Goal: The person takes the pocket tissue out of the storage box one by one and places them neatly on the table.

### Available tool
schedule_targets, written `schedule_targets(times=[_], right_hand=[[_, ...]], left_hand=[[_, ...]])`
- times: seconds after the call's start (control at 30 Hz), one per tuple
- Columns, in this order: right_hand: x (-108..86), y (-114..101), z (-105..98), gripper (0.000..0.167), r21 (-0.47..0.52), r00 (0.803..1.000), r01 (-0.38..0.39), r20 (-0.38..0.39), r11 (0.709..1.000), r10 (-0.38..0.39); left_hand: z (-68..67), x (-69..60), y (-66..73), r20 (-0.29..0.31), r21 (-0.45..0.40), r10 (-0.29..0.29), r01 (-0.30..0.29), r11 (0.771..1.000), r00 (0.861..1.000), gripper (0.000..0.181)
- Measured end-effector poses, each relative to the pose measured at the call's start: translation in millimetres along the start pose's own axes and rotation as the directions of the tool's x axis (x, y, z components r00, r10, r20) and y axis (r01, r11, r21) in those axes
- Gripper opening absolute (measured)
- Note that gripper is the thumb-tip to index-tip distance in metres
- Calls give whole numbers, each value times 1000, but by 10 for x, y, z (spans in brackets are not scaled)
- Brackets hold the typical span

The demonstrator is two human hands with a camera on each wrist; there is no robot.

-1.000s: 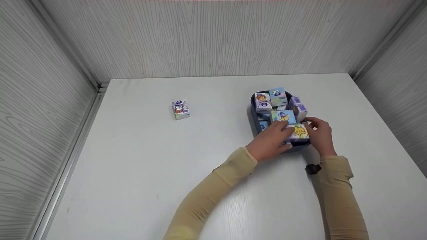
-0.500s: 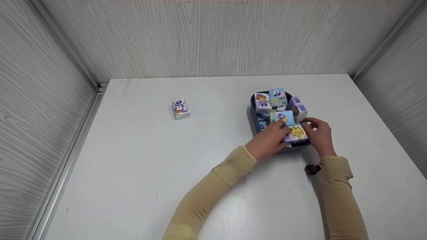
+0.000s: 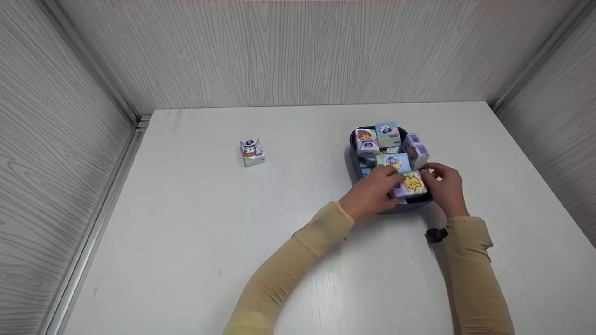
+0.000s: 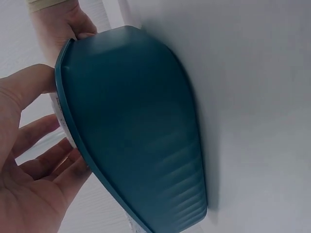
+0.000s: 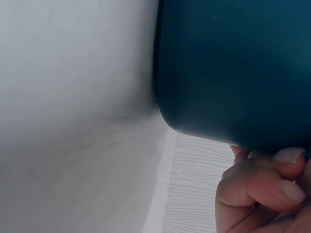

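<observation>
A dark teal plastic basket (image 3: 402,208) stands at the right of the table, piled with small cartoon-printed packs. My left hand (image 3: 372,191) reaches over its near left edge and holds a pack with a yellow figure (image 3: 413,184), thumb low and fingers on top. Just behind lies a light blue pack (image 3: 394,161), close to those fingers. My right hand (image 3: 445,188) pinches the basket's right rim beside a purple-and-white pack (image 3: 416,150). In the left wrist view, the basket's outer wall (image 4: 131,116) hides most of the packs. Curled right fingers (image 5: 262,182) show under the rim in the right wrist view.
A single white-and-purple pack (image 3: 253,152) lies by itself on the white table (image 3: 195,260), left of the basket. Grey wood-grain panels (image 3: 298,51) border the table at the back and sides. A small black device (image 3: 436,235) sits at the right wrist.
My left hand has shifted the yellow-figure pack slightly left within the basket, and the light blue pack has slid a little left too. My right hand stays at the rim.
</observation>
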State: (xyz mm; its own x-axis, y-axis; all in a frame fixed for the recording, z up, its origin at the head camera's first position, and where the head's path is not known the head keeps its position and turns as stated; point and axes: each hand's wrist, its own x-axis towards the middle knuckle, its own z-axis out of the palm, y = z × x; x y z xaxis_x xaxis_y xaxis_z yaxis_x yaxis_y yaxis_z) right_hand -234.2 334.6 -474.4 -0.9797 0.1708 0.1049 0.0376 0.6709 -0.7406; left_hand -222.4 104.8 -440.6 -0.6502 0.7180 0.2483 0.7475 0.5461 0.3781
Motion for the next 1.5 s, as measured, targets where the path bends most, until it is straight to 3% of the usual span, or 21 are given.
schedule_targets(times=[0.33,0.53,0.73,0.9,1.03,1.17,1.37,1.43,1.5], right_hand=[[6,-11,22,39,16,1000,21,13,1000,-21],[14,-14,-14,41,13,999,-27,29,1000,27],[7,3,-33,41,8,999,-30,25,1000,30],[5,15,-9,38,4,1000,-15,13,1000,15],[5,13,-5,37,-2,1000,-20,16,1000,20],[4,-2,-20,40,-2,999,-42,30,999,42],[9,-21,-29,42,16,997,-66,44,998,65],[8,-25,-27,41,21,997,-66,42,998,65],[5,-25,-25,41,23,997,-66,40,998,65]], left_hand=[[-264,-252,-235,-153,-2,26,-27,1000,988,44],[-447,-488,-460,-212,12,-55,59,998,976,42],[-568,-695,-730,-232,33,-173,186,982,957,41],[-582,-831,-978,-224,36,-324,340,940,919,42],[-552,-926,-1135,-200,73,-457,478,875,867,45],[-510,-1004,-1228,-175,141,-533,557,818,828,45],[-482,-1035,-1220,-78,221,-587,588,778,806,37],[-486,-1025,-1185,-71,243,-587,585,774,806,33],[-491,-1017,-1136,-79,274,-573,570,775,816,26]])
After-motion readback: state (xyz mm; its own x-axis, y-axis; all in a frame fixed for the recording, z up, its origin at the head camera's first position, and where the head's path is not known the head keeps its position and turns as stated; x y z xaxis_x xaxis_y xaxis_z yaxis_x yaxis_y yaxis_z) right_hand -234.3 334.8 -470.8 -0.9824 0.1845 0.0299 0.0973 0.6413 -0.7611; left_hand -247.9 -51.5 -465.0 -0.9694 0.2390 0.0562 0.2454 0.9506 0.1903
